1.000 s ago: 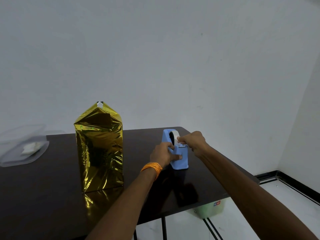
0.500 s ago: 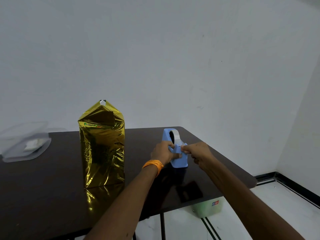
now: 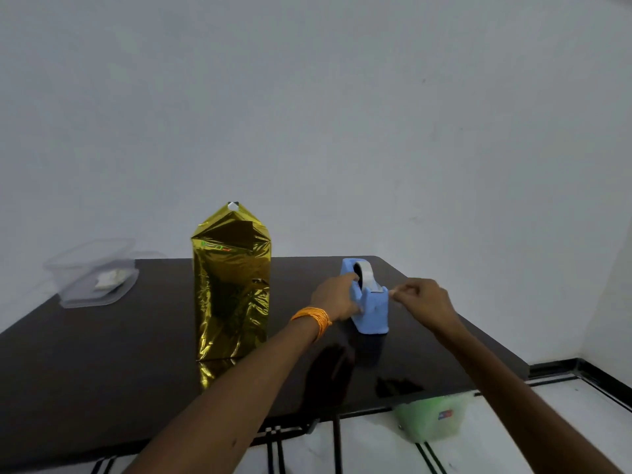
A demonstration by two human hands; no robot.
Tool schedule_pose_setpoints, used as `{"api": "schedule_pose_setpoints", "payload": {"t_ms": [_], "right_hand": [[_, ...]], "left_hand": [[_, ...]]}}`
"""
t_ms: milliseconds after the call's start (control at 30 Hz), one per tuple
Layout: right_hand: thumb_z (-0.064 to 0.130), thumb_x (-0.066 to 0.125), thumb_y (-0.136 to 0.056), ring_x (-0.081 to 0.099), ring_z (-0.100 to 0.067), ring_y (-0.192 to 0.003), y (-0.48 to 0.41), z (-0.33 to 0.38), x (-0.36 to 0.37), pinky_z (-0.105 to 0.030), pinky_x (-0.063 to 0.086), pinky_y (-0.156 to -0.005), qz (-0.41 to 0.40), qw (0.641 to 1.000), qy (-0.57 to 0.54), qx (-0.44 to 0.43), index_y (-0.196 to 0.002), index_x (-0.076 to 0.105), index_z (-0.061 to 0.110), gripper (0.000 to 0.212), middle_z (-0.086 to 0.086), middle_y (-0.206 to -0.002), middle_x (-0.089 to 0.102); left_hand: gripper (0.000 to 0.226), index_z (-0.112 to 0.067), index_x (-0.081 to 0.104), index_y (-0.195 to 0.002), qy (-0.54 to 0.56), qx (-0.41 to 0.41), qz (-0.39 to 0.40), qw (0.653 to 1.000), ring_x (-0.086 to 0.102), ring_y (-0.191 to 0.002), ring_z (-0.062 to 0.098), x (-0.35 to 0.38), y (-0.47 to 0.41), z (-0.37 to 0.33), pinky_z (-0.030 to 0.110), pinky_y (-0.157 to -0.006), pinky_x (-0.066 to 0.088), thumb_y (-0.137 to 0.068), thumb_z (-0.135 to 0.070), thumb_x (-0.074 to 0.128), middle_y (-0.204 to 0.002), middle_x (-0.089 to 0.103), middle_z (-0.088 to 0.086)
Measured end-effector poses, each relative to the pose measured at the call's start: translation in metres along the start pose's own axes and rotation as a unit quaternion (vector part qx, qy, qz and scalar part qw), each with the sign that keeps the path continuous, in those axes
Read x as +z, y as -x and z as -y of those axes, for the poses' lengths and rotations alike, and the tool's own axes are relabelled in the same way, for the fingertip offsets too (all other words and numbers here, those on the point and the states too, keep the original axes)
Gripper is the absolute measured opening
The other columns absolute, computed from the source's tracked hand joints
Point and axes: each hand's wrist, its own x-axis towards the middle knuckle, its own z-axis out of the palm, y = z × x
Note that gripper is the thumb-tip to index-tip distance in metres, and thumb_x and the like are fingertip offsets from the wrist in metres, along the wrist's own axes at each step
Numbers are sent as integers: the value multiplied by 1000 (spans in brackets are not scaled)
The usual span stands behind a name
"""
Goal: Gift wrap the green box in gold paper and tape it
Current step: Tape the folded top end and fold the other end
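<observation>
With the gold-wrapped box (image 3: 232, 285) standing left of the blue tape dispenser (image 3: 370, 302), the left hand (image 3: 337, 297) should brace that dispenser firmly while the right hand (image 3: 422, 301), fingers pinching the tape end, tears downward across its cutter.

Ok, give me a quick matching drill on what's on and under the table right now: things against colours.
Things:
1. wrapped box
2. tape dispenser
3. wristband
4. tub under the table

Colours:
A. orange
B. green
C. gold
D. blue

Pairs: 1-C, 2-D, 3-A, 4-B
</observation>
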Motion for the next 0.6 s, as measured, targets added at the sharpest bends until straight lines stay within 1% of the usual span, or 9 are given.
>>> {"api": "schedule_pose_setpoints", "payload": {"t_ms": [33, 100, 167, 200, 300, 333, 400, 500, 600], "right_hand": [[26, 65, -90, 64, -16, -81, 0, 6, -4, -30, 49, -70, -9, 1000, -16, -14, -72, 70, 29, 18, 6, -80, 70], [22, 65, -89, 64, -18, -80, 0, 26, -4, -28, 46, -65, -19, 997, -57, -39, -79, 70, 28, 13, 4, -81, 70], [21, 66, -88, 65, -18, -83, 0, 49, 1, -28, 46, -66, -27, 993, -101, -62, -90, 72, 25, 7, 3, -86, 70], [23, 68, -88, 65, -15, -87, -2, 59, 4, -28, 47, -69, -33, 990, -119, -72, -94, 72, 27, 9, 3, -91, 70], [26, 72, -85, 64, -9, -98, -3, 92, 16, -35, 55, -82, -19, 974, -198, -110, -102, 71, 35, 19, 5, -104, 68], [25, 73, -85, 65, -9, -99, -3, 102, 20, -37, 57, -85, 0, 965, -230, -125, -105, 70, 37, 24, 5, -106, 68], [21, 75, -84, 67, -11, -99, 1, 123, 28, -38, 58, -88, 42, 946, -276, -161, -114, 66, 38, 35, 3, -108, 68], [18, 80, -81, 68, -11, -101, 9, 153, 44, -36, 58, -89, 92, 924, -293, -226, -128, 58, 34, 54, 1, -110, 70], [17, 85, -75, 66, -11, -104, 13, 176, 63, -35, 54, -93, 116, 911, -287, -273, -133, 52, 36, 69, 2, -106, 71]], "left_hand": [[54, -13, 53, -134, 9, 11, -32, 999, 62, -105, 32, -11, 2, -6, 43, -87, 53, -82, -16, 70, -116, 66, 14], [38, -13, 61, -122, 25, 25, -94, 995, 64, -101, 30, -38, 6, -16, 40, -84, 54, -84, -10, 63, -107, 70, 12], [30, -17, 67, -113, 22, 48, -155, 987, 65, -97, 26, -69, 11, -26, 37, -83, 54, -86, -8, 58, -102, 72, 7], [29, -18, 69, -110, 21, 63, -182, 981, 66, -95, 24, -83, 13, -32, 37, -83, 54, -86, -7, 56, -100, 72, 5], [27, -19, 72, -101, 30, 105, -249, 962, 67, -85, 18, -128, 24, -48, 36, -79, 56, -85, -5, 56, -88, 73, 1], [26, -19, 72, -99, 34, 112, -264, 957, 68, -83, 16, -143, 28, -51, 36, -77, 56, -84, -5, 56, -85, 73, 0], [26, -21, 73, -94, 37, 114, -293, 948, 69, -80, 15, -172, 36, -49, 36, -76, 58, -82, -5, 57, -82, 74, -2], [23, -21, 73, -93, 40, 99, -321, 941, 70, -77, 14, -209, 51, -31, 39, -74, 59, -83, -8, 57, -81, 73, -2], [20, -20, 72, -95, 64, 70, -329, 940, 69, -81, 16, -230, 67, -4, 44, -78, 59, -84, -10, 59, -84, 73, 1]]}}
